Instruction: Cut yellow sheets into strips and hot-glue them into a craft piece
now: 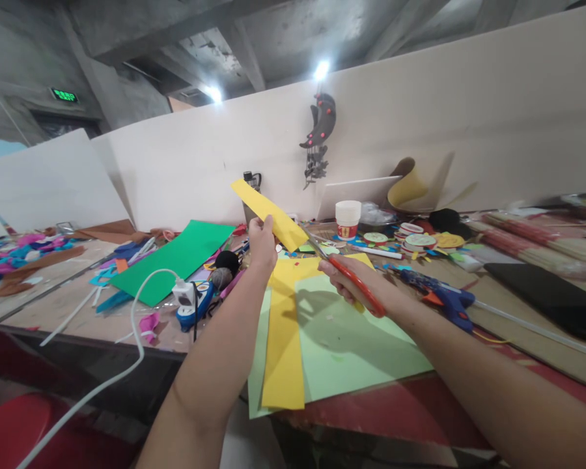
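Note:
My left hand (262, 242) pinches a strip of yellow paper (254, 200) held up above the table, its far end pointing up and to the left. My right hand (344, 279) is closed around the orange handles of a pair of scissors (356, 280). The scissor blades reach the right end of the strip; whether they are cutting into it I cannot tell. Below both hands lies a light green sheet (356, 352), with a larger yellow paper piece (284, 352) lying over its left part.
A blue glue gun (439, 296) and a black flat object (549, 299) lie to the right. Left are a green sheet (176, 260) and a power strip (195, 306) with a white cable. A paper cup (348, 218) and round tins stand behind; a white panel (200, 156) closes the back.

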### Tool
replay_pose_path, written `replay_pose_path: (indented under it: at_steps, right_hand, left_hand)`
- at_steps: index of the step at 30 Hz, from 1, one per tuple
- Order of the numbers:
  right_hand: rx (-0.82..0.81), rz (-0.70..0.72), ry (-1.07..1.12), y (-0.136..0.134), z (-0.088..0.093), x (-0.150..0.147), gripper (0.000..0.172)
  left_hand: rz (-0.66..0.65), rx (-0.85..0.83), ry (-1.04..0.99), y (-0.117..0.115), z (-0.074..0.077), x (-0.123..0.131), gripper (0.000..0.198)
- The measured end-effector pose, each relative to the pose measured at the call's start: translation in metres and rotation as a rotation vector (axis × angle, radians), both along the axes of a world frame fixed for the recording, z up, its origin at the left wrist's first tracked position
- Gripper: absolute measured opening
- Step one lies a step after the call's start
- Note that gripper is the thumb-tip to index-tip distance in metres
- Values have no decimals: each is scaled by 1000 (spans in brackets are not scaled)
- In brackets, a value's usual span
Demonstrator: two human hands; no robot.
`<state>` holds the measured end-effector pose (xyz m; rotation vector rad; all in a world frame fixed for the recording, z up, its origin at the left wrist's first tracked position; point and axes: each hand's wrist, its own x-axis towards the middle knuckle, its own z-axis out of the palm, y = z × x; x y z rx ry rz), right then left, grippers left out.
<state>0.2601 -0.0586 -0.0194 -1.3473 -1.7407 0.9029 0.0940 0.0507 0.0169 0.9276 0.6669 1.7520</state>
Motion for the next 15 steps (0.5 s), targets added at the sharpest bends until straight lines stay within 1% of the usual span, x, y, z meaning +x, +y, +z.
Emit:
replay_pose_path:
  at_steps: [6,15]
  right_hand:
    - [-23,-25,-3,-3,5,-3,43]
    - [-12,11,23,1,-2,0,40]
  left_hand:
    - [-2,-10,9,-1,1,0,14]
    - [-5,-11,17,0,1,0,13]
